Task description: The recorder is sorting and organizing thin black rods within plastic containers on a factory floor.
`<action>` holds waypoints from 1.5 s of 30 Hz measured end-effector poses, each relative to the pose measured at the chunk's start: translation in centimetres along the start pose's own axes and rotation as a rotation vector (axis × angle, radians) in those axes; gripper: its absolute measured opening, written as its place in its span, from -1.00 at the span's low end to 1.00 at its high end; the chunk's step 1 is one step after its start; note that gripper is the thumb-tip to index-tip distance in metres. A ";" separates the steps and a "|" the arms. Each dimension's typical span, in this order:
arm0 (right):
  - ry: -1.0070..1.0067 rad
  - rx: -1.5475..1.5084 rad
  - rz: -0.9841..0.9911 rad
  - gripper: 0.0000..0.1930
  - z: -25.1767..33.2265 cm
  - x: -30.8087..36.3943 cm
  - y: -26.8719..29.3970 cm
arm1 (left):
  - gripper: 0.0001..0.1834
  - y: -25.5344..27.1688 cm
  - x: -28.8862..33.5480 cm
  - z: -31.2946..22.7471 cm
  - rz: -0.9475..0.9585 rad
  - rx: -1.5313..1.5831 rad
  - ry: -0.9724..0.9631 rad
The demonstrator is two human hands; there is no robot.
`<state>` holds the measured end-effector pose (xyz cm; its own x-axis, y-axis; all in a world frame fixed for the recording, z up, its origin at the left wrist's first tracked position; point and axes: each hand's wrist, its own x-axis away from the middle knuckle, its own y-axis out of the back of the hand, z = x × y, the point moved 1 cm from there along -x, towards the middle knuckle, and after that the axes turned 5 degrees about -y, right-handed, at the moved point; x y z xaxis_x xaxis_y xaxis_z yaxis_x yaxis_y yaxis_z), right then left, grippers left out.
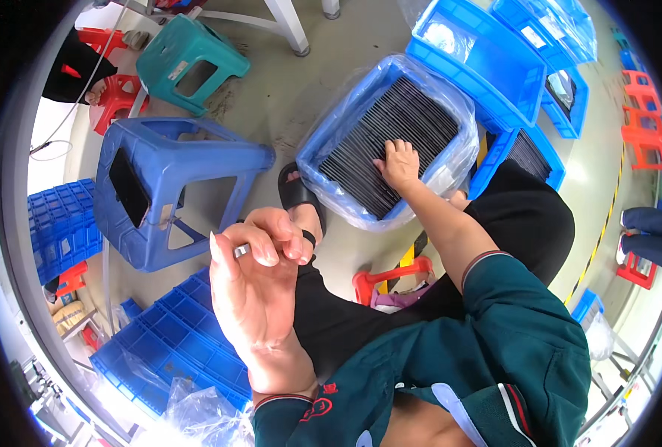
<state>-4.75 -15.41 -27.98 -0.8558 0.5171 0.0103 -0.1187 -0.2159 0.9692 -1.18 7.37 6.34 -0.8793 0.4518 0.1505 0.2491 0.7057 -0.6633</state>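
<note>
My left hand is raised above my lap, palm up, with its fingers loosely curled and apart. A ring sits on one of its fingers, and nothing shows in the palm. My right hand rests on the rows of thin black strips packed side by side in a blue bin. Its thumb is apart from the fingers, which lie over the strips, and their tips are partly lost against the dark pieces. Clear plastic film lines the bin and hangs over its rim.
A blue stool carries a dark phone; a green stool stands behind it. Blue crates crowd the far right. Another blue crate lies at the near left beside crumpled plastic. Other people stand at both sides.
</note>
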 end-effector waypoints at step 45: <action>-0.736 0.226 0.361 -0.76 -44.5 13.3 14.1 | -0.68 -3.4 -8.1 13.2 -0.123 -0.359 0.395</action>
<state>-40.19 -48.48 -25.17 -0.2666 0.8721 0.4104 0.2692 -0.3415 0.9005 -0.24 -5.90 -2.32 -0.7085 0.4764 0.5206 0.3379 0.8767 -0.3425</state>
